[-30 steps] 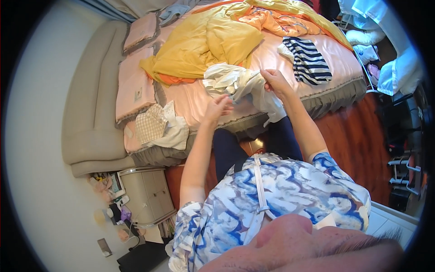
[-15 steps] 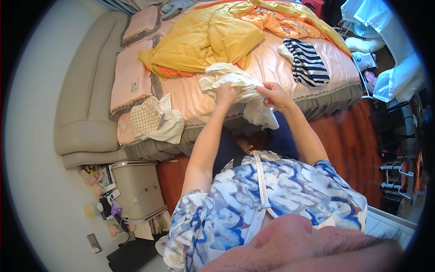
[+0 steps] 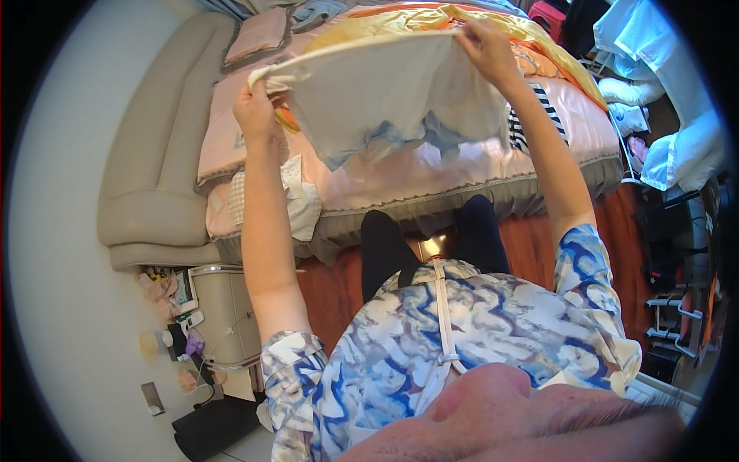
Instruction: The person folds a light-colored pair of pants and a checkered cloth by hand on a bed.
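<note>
One white cloth (image 3: 392, 100) is hanging in the upper middle of the frame, over the near part of the bed (image 3: 431, 173). The left hand (image 3: 258, 115) is gripping its left top corner, with the fingers closing tight on a bunched bit. The right hand (image 3: 485, 50) is pinching the other top corner, higher up in the frame. The top edge is running almost straight between them, and the bottom edge is looking wavy and a bit blue-gray. The cloth is covering much of the yellow blanket (image 3: 346, 29) behind it.

A black and white striped cloth (image 3: 551, 109) is lying on the bed, right of the middle, and the right arm is hiding part of it. A checked cloth (image 3: 237, 199) and a pale cloth (image 3: 305, 214) are lying side by side on the bed, left of the middle, partly behind the left arm. Two pink pillows, one low (image 3: 222, 127) and one high (image 3: 259, 37), are resting near the gray headboard (image 3: 165, 115) in the upper left. A gray ruffle (image 3: 339, 231) is hanging along the bed's near edge. Under it, the red-brown floor (image 3: 531, 239) is showing.
</note>
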The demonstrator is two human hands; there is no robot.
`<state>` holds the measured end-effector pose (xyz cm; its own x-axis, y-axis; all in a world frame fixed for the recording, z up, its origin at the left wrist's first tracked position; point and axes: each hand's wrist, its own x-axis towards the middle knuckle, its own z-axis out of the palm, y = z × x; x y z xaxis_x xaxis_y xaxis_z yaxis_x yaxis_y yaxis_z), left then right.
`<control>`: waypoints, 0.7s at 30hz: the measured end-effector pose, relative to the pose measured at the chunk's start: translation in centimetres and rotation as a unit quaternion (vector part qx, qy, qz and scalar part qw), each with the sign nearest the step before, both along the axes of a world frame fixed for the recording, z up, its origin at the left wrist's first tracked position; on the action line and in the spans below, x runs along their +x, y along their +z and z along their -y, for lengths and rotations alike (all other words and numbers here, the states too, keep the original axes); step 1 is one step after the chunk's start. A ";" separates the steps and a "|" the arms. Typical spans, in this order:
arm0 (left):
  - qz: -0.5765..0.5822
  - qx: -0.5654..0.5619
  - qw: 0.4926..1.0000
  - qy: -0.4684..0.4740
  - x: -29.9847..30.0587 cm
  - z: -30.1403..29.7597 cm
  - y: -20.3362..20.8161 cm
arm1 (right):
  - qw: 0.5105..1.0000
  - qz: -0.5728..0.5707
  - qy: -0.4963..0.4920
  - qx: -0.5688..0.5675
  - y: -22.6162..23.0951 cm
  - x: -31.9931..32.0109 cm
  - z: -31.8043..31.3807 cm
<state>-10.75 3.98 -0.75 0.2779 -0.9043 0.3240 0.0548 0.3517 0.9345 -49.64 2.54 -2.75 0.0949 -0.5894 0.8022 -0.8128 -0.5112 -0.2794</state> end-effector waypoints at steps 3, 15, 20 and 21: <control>0.016 -0.039 0.999 0.024 1.3 0.3 1.9 | 0.995 0.035 -0.002 -0.093 3.4 1.6 0.0; -0.033 0.045 0.998 -0.008 0.7 1.5 -2.4 | 0.998 0.041 -0.022 0.031 -4.9 -0.6 0.4; -0.048 0.060 0.996 -0.035 1.7 1.4 -1.9 | 0.997 0.073 -0.026 0.017 -4.6 0.5 0.5; -0.115 0.079 0.988 -0.068 1.5 1.3 -1.7 | 0.997 0.075 -0.028 0.017 -4.7 0.4 0.8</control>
<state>-9.27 2.66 -2.47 0.1996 -0.9727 0.1183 0.3081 0.1769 0.9348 -49.20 1.76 -7.47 -0.0576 -0.6176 0.7843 -0.7873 -0.4550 -0.4161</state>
